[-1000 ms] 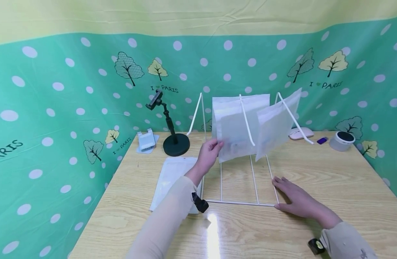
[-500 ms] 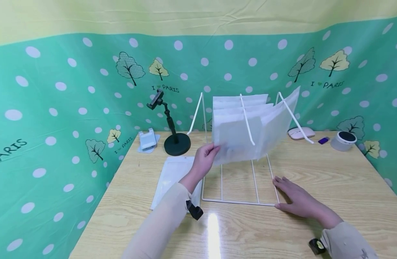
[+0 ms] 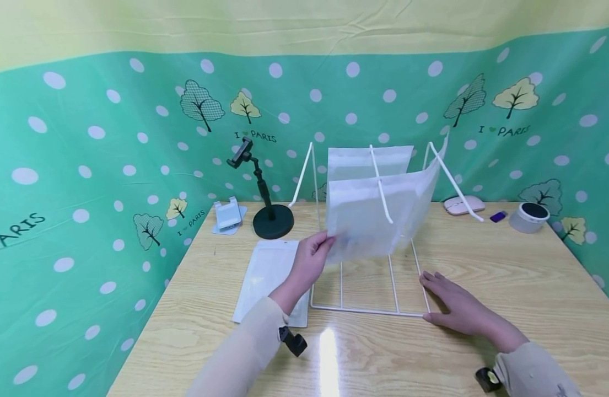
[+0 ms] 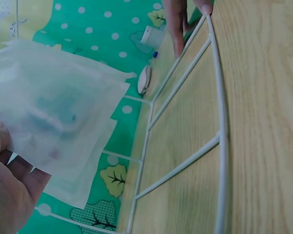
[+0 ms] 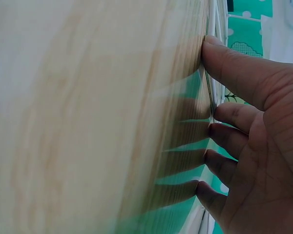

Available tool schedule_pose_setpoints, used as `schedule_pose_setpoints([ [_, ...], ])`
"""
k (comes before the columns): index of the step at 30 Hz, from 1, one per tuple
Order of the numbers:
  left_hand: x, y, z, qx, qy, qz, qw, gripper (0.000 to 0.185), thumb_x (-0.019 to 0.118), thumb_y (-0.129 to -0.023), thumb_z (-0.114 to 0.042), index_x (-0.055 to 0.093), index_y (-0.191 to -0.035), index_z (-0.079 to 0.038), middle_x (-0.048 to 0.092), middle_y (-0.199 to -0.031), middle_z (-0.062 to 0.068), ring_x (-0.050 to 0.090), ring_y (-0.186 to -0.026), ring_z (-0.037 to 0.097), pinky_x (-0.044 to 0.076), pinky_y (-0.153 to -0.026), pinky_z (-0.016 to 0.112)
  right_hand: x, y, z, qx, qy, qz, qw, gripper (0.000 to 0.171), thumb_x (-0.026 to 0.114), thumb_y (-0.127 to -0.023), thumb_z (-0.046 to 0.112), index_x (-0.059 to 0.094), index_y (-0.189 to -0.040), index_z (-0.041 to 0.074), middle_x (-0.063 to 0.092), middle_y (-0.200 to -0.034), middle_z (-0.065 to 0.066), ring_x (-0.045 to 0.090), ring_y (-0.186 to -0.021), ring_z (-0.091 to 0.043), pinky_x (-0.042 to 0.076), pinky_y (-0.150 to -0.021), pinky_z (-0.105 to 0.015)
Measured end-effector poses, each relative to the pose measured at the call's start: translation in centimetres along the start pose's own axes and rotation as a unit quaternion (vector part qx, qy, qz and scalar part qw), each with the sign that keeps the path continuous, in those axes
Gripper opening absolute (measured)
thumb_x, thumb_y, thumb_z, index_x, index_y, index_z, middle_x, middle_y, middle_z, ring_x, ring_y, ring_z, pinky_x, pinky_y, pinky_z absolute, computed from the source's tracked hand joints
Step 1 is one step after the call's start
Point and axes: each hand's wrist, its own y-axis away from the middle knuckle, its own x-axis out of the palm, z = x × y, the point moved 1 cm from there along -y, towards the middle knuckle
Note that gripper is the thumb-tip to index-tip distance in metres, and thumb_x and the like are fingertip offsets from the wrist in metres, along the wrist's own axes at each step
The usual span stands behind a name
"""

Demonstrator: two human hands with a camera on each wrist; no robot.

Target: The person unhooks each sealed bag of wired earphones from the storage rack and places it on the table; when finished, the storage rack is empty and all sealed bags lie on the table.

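My left hand pinches the lower left edge of a translucent white packaging bag between thumb and fingers. That bag hangs from the middle prong of a white wire display rack, close to the prong's front end. Behind it on the same prong is another white bag. A further bag hangs tilted at the right prong, partly covered by the held one. The contents show only faintly through the film. At the rack's front right corner, my right hand rests with fingers spread, touching base wire and table.
A flat white bag lies left of the rack, partly under my left arm. Behind it stand a black phone stand and a light blue holder. A pink mouse, small purple item and white cylinder sit back right.
My left hand has drawn the bag forward along the middle prong, toward me and slightly down. More of the bag behind shows now. My right hand stays at the rack corner.
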Motion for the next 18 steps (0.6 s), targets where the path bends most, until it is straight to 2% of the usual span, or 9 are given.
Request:
schedule_pose_setpoints([
  [7,-0.3,1.4,-0.5,-0.008,0.009,0.004,0.9999,0.022,0.056,-0.099,-0.01,0.072,-0.113,-0.004,0.071,-0.113,0.01,0.066,-0.103,0.02,0.054,-0.086,0.036,0.0,0.0,0.0,-0.002,-0.002,0.001,1.0,0.081,0.073,-0.085,0.044,0.044,-0.143,-0.004,0.036,-0.148,-0.028,0.03,-0.134,-0.054,0.029,-0.103,-0.068],
  [11,-0.5,2.2,-0.7,-0.01,0.023,0.007,0.9997,0.023,0.055,-0.099,-0.009,0.071,-0.113,0.0,0.07,-0.112,0.013,0.066,-0.102,0.022,0.054,-0.085,0.035,-0.1,0.0,0.1,-0.005,0.0,-0.002,1.0,0.08,0.073,-0.084,0.044,0.044,-0.142,-0.004,0.037,-0.148,-0.029,0.03,-0.133,-0.054,0.029,-0.102,-0.068],
  [18,-0.7,3.7,-1.1,-0.019,0.038,0.023,0.9988,0.023,0.055,-0.098,-0.005,0.07,-0.114,0.002,0.07,-0.113,0.014,0.065,-0.103,0.022,0.053,-0.083,0.026,-0.1,0.0,0.2,-0.009,0.0,-0.006,1.0,0.08,0.073,-0.084,0.043,0.044,-0.142,-0.005,0.037,-0.148,-0.029,0.03,-0.133,-0.054,0.028,-0.103,-0.068],
])
